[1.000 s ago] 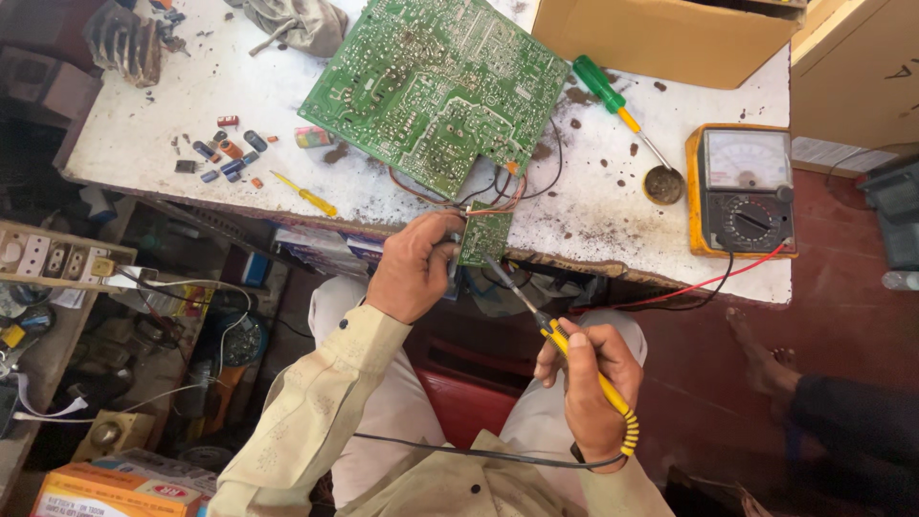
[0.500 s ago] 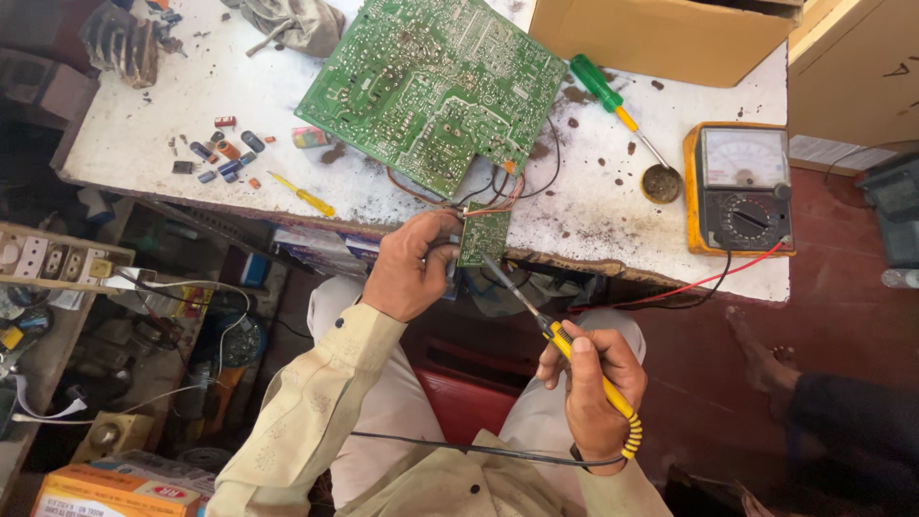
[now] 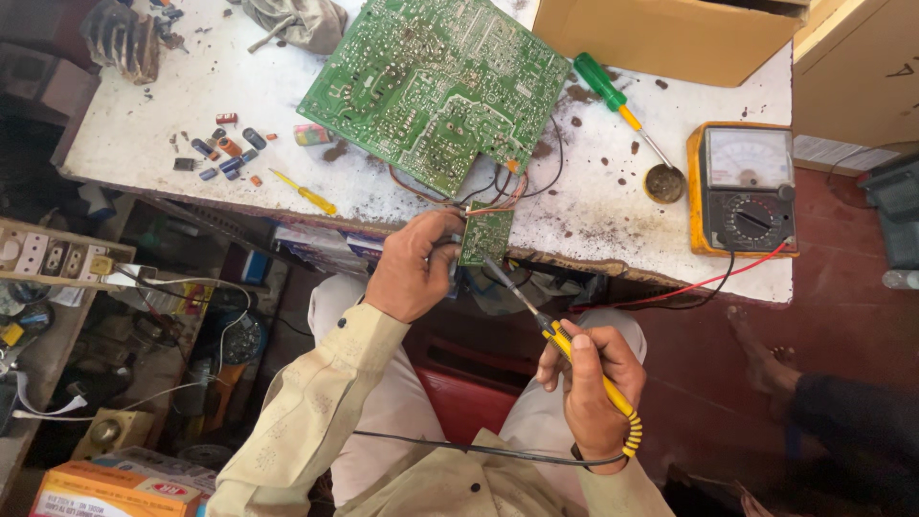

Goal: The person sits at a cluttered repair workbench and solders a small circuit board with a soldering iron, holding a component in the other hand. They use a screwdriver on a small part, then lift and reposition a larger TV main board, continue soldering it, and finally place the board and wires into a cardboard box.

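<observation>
Hands first: your right hand [image 3: 586, 383] is closed around the yellow handle of a soldering iron [image 3: 574, 349], whose thin metal tip slants up and left to meet the lower edge of a small green circuit board [image 3: 486, 236]. Your left hand [image 3: 414, 268] has its fingers clamped on the left side of that small board, holding it just off the near edge of the white workbench [image 3: 172, 124]. Coloured wires run from the small board up to a large green circuit board [image 3: 436, 81] lying flat on the bench. Left of it lie loose capacitors [image 3: 222, 151] and a small yellow screwdriver [image 3: 302, 192]. To the right rest a green-handled screwdriver [image 3: 622, 110] and a yellow analogue multimeter [image 3: 742, 187]. Beyond stands a cardboard box [image 3: 665, 38].
</observation>
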Demonstrator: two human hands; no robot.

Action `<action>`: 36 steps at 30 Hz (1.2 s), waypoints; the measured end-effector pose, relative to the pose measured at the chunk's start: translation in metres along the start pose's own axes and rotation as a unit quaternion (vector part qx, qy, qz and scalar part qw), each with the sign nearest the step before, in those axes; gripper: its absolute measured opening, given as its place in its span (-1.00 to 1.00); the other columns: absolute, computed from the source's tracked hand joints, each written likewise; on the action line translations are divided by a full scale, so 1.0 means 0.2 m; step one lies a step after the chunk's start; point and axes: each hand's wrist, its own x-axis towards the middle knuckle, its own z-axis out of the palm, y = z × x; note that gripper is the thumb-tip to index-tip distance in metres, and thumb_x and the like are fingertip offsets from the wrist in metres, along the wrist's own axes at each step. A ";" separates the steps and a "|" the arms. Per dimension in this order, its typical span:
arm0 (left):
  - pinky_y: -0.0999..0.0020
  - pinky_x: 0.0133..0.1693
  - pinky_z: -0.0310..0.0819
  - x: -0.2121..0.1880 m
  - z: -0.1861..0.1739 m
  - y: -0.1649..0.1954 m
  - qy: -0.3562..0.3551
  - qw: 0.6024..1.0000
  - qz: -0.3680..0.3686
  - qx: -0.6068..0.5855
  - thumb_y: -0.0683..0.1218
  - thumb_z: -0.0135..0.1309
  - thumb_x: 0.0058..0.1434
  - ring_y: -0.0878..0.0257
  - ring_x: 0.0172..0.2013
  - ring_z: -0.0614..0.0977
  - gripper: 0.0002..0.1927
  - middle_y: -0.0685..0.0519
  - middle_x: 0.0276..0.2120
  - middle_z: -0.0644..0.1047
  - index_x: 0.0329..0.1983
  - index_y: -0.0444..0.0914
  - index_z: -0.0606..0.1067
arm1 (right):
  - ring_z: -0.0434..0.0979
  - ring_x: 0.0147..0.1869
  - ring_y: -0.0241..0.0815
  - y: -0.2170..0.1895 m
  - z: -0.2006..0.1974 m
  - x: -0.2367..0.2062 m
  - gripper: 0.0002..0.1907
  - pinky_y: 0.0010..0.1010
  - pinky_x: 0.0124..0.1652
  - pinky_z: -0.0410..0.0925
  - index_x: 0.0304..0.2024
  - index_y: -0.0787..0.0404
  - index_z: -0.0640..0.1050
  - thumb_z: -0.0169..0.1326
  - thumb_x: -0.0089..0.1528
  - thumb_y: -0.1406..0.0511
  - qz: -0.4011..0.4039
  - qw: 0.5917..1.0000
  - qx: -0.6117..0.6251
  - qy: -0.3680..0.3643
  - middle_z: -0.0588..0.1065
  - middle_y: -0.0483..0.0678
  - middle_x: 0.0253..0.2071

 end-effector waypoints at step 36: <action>0.10 -0.02 0.49 0.00 0.01 0.02 -0.010 1.000 -0.006 0.009 -0.38 0.05 0.14 -0.17 0.00 0.58 -0.69 -0.16 -0.07 0.55 -0.05 -0.32 0.43 | 0.52 -0.40 -0.18 0.01 0.00 -0.02 -0.78 -0.43 -0.43 0.37 -0.07 0.42 0.52 -0.06 0.41 0.36 -0.006 0.999 0.039 0.023 0.54 0.10 -0.41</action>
